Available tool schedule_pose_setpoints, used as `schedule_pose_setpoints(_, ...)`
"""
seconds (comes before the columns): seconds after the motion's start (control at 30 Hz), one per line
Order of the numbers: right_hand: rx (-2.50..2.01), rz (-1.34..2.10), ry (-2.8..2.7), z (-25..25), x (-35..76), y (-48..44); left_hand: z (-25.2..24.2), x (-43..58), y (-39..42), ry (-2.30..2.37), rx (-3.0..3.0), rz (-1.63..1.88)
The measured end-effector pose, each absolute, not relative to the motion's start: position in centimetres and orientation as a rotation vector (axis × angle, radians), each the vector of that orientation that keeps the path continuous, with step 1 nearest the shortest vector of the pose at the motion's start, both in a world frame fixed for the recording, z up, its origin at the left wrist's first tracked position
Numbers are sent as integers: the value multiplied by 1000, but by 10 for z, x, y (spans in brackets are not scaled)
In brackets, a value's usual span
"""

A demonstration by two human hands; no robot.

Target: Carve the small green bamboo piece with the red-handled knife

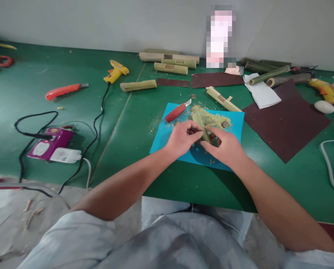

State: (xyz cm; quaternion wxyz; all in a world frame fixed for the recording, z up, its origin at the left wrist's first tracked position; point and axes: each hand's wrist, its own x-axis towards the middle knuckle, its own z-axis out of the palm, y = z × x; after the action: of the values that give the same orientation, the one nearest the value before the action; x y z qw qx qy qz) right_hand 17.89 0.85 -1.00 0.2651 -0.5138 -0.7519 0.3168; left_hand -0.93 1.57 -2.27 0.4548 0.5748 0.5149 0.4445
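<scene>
Both my hands meet over a blue cutting mat (pixel 167 138) on the green table. My left hand (pixel 181 139) and my right hand (pixel 224 146) pinch the near end of a short green bamboo piece (pixel 199 123), which points away from me. A pile of pale bamboo shavings (pixel 211 117) lies on the mat just beyond it. A red-handled carving knife (pixel 178 111) rests on the mat's far left corner, untouched.
Sheets of dark sandpaper (pixel 287 123) lie to the right, with more bamboo tubes (pixel 171 68) along the wall. A yellow glue gun (pixel 115 71), an orange utility knife (pixel 63 90), a purple power strip (pixel 53 144) and black cables sit to the left.
</scene>
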Motion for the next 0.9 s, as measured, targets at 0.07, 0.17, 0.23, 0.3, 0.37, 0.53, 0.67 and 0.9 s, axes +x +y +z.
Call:
schedule_pose_setpoints(0.07,-1393,748,-2159,-9,181,8,-21,-9,15,1266,1462,1063)
schedule_pose_setpoints(0.17,-1408,670,-2230,-8,182,7,-19,-8,14,1257,1513,1056)
schedule_pose_setpoints(0.23,-1378,657,-2245,-6,182,6,-18,-8,13,1242,1517,1084)
schedule_pose_setpoints(0.3,-1330,669,-2272,-5,181,6,-17,-10,12,1227,1519,1122)
schedule_pose_setpoints(0.37,-1302,689,-2295,-5,181,8,-17,-11,12,1229,1521,1151)
schedule_pose_setpoints(0.53,-1310,732,-2278,-9,186,14,-16,-13,14,1230,1406,1216)
schedule_pose_setpoints(0.67,-1297,777,-2263,-8,189,17,-19,-13,15,1208,1342,1246)
schedule_pose_setpoints(0.9,-1301,794,-2309,-4,191,18,-21,-15,14,1293,1485,1139)
